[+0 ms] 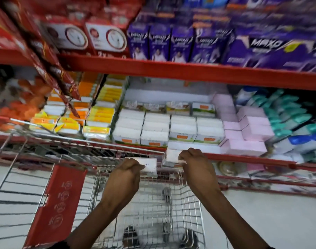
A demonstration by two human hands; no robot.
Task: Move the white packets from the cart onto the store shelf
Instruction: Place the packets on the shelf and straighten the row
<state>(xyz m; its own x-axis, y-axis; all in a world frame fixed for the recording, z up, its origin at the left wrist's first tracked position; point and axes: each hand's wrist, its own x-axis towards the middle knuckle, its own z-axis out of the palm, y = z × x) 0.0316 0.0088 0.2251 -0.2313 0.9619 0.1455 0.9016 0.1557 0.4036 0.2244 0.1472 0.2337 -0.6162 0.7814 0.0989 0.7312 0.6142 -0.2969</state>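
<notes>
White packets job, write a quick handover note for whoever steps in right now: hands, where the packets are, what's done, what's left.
Left hand: closed on a white packet, held above the wire cart.
Right hand: closed on another white packet, at the front edge of the red shelf.
Done: rows of white packets already stand on that shelf, between the yellow packs and the pink boxes.
Left: set down both held packets with the white stock. The visible part of the cart basket looks empty; check it before stopping.
</notes>
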